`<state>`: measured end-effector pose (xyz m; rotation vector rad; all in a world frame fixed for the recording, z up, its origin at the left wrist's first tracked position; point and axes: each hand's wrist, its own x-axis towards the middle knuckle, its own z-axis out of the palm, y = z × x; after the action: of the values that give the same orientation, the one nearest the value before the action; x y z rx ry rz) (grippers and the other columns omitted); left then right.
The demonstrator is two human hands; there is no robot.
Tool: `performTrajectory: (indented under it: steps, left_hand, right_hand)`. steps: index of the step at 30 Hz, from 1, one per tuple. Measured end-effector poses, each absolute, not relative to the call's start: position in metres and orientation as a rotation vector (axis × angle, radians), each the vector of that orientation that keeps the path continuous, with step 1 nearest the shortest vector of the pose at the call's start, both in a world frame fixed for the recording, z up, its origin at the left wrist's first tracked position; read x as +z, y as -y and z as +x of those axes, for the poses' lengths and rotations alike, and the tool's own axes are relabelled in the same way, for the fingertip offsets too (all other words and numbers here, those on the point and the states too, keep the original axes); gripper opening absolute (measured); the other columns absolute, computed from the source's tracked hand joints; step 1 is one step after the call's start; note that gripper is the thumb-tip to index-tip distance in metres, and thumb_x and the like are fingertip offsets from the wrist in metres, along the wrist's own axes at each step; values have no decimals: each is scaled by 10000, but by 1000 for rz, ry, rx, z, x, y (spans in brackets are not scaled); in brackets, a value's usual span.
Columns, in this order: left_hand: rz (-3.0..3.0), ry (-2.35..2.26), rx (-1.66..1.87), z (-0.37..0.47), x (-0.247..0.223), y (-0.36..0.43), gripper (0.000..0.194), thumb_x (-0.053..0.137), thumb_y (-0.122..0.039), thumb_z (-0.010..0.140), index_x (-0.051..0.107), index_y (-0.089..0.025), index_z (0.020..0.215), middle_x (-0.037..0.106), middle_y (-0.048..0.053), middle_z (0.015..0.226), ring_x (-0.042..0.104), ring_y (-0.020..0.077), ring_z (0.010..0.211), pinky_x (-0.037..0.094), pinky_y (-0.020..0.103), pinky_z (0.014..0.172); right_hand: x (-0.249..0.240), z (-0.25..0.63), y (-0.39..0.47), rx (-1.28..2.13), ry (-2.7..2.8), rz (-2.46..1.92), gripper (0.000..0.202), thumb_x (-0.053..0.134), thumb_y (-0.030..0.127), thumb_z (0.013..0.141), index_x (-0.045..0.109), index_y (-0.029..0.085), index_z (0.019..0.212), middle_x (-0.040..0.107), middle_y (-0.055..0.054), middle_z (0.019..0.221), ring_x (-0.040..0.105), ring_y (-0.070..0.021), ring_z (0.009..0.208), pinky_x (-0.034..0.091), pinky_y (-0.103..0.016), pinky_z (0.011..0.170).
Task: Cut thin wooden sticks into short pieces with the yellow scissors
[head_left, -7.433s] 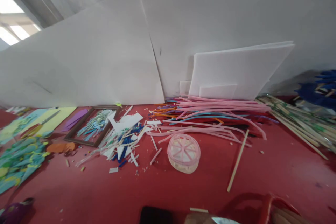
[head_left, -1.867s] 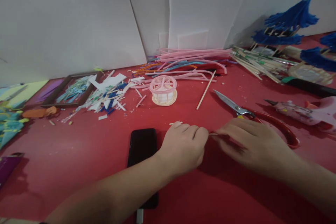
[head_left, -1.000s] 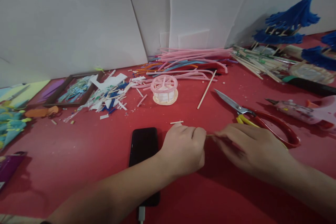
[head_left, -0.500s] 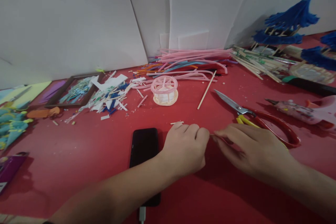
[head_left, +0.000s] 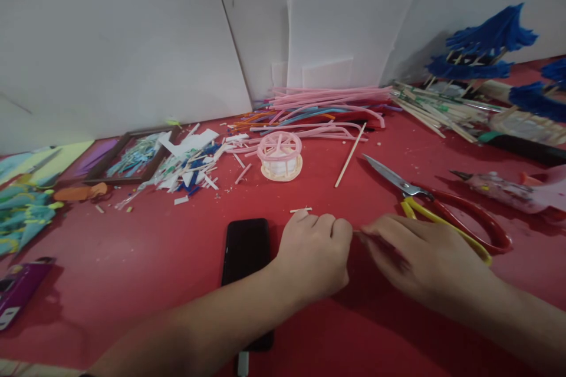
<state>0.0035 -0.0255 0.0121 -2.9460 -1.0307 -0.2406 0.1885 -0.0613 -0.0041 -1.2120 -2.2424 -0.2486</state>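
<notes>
My left hand (head_left: 316, 250) is closed in a fist over the red table, just right of the black phone (head_left: 246, 250). Facing it, my right hand (head_left: 415, 250) pinches with thumb and fingers. A thin stick (head_left: 356, 231) bridges the small gap between the two hands; most of it is hidden inside them. Beyond my left knuckles lies a short piece of stick (head_left: 300, 210). Farther back stands a small round model (head_left: 279, 156) with a pink spoked top on a pale base. A longer wooden stick (head_left: 350, 156) rests to its right.
Scissors (head_left: 409, 188) with red and yellow handles lie beside my right hand. A pink glue gun (head_left: 504, 191) is at the right. Pink strips (head_left: 327, 97) and bundled sticks (head_left: 424, 109) lie at the back, near blue-roofed models (head_left: 477, 47). Scraps (head_left: 190, 165) and a frame (head_left: 128, 179) are at left.
The view has shifted slightly, so the table things sit a little lower and farther right. Both hands keep nearly the same pose around the thin stick.
</notes>
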Motion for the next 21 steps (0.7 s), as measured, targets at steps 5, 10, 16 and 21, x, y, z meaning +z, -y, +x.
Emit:
performTrajectory:
  steps: [5, 10, 16, 21]
  left_hand:
    - [-2878, 974, -407, 6, 1, 31, 111, 505, -88, 746, 586, -160, 769, 603, 48, 568, 559, 199, 464, 413, 331, 532]
    - [-2855, 998, -626, 3, 0, 26, 185, 439, -99, 891, 604, -168, 846, 628, 48, 629, 586, 207, 569, 410, 340, 586]
    - [-3087, 1297, -1139, -2, 11, 13, 250, 462, -206, 981, 705, -164, 937, 696, 83, 906, 622, 198, 838, 499, 327, 764]
    - [-3179, 1792, -1572, 0, 13, 8, 182, 581, -276, 948, 723, -192, 1025, 723, 57, 950, 645, 165, 822, 535, 298, 781]
  right_hand:
    - [-7, 185, 58, -253, 2192, -1301, 349, 373, 243, 992, 534, 244, 683, 615, 11, 534, 549, -132, 420, 336, -280, 421]
    - [-5, 188, 51, -140, 2110, -1324, 263, 413, 225, 973, 638, 249, 839, 742, -19, 728, 674, -163, 591, 483, -283, 540]
    - [-4, 194, 47, -153, 2046, -1247, 218, 437, 171, 952, 638, 234, 1009, 765, -35, 827, 725, -171, 692, 571, -274, 642]
    - [-7, 194, 47, -23, 2064, -1244, 242, 475, 202, 949, 675, 263, 1070, 792, -30, 959, 757, -183, 812, 613, -287, 728]
